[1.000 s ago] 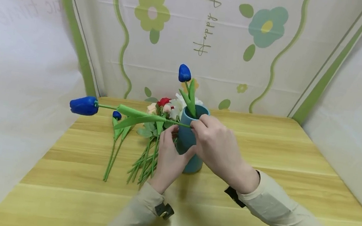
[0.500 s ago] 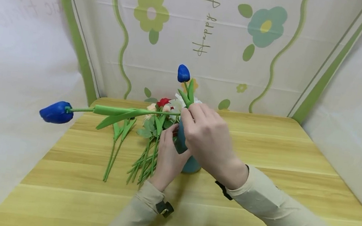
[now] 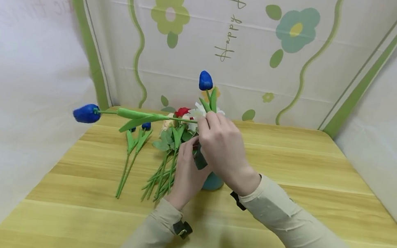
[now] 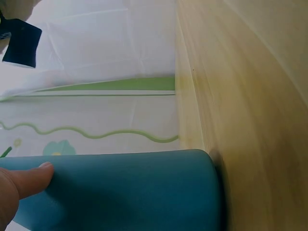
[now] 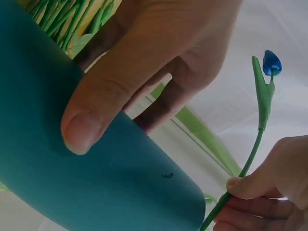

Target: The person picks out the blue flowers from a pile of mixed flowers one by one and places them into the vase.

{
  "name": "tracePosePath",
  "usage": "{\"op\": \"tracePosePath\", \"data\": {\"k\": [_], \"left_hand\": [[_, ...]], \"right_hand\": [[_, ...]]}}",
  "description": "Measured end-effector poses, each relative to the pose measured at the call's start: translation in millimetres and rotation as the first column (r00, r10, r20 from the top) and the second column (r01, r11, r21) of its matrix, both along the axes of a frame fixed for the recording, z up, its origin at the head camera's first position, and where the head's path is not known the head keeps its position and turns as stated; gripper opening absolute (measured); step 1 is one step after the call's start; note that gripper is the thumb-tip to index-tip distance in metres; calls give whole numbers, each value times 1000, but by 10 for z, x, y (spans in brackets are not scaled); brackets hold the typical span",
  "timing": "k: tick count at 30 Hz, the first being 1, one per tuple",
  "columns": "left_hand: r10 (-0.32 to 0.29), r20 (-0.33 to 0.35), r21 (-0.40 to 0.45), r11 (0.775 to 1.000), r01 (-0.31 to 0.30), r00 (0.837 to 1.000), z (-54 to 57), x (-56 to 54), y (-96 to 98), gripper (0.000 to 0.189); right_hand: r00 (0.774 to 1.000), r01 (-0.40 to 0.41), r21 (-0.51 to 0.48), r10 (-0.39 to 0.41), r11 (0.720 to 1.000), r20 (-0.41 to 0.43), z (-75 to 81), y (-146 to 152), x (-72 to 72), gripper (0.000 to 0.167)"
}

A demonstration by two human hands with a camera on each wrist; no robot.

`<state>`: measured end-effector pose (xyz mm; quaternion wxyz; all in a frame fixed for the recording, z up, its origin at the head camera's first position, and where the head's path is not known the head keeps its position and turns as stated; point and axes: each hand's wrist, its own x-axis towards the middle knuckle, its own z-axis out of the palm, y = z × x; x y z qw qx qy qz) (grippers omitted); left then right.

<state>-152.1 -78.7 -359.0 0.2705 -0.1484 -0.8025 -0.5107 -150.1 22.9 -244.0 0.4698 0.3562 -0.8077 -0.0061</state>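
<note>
A blue vase (image 3: 213, 181) stands upright on the table, mostly hidden behind the hands in the head view. My left hand (image 3: 190, 176) grips its side; in the right wrist view the thumb lies across the vase wall (image 5: 96, 163). Above the rim, my right hand (image 3: 221, 147) pinches the green stem of a blue tulip (image 3: 87, 113), which points sideways to the left. The stem's lower end (image 5: 214, 214) is by the vase mouth in the right wrist view. Another blue tulip (image 3: 206, 81) rises upright from the vase, its lower part hidden by the right hand.
Two blue tulips (image 3: 128, 165) lie on the table (image 3: 82, 192) to the left. Beside the vase lies a bunch of flowers with green stems (image 3: 162, 177), including a red bloom (image 3: 182, 112) and white ones. A printed cloth (image 3: 241, 75) hangs behind the table.
My right hand has moved up and left to the vase's mouth with the tulip. The tulip's head swung left, then back right. My left hand keeps its hold on the vase.
</note>
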Motion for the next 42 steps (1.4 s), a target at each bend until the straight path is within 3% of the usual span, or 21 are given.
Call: {"op": "tracePosePath", "data": {"k": [3, 7, 10, 13, 19, 26, 35, 42], "left_hand": [[13, -20, -20, 1000, -13, 1000, -12, -7, 6, 63], [30, -123, -88, 995, -41, 992, -33, -41, 10, 43], [23, -171, -105, 994, -42, 985, -46, -65, 11, 31], [9, -137, -64, 998, -18, 991, -65, -57, 6, 37], [-27, -8, 12, 1000, 28, 1000, -54, -1, -2, 67], [-35, 83, 57, 998, 30, 996, -11, 18, 17, 74], [-26, 106, 65, 998, 19, 994, -12, 27, 26, 76], [-26, 116, 70, 997, 18, 993, 17, 38, 34, 75]], "right_hand": [[1000, -18, -19, 18, 1000, -17, 3, -26, -5, 14], [997, -71, -17, 70, 997, -44, 42, -102, 20, 15], [996, -84, -11, 84, 996, -19, 58, -138, 24, 15], [996, -77, -32, 78, 997, 33, 44, -136, -2, 14], [991, -69, -125, 83, 990, 109, -39, -39, -99, 13], [991, -49, -252, 78, 967, 110, -104, 112, -159, 11], [991, 30, -421, 28, 906, 131, -153, 304, -222, 6], [975, 93, -522, 28, 848, 219, -181, 442, -284, 8]]}}
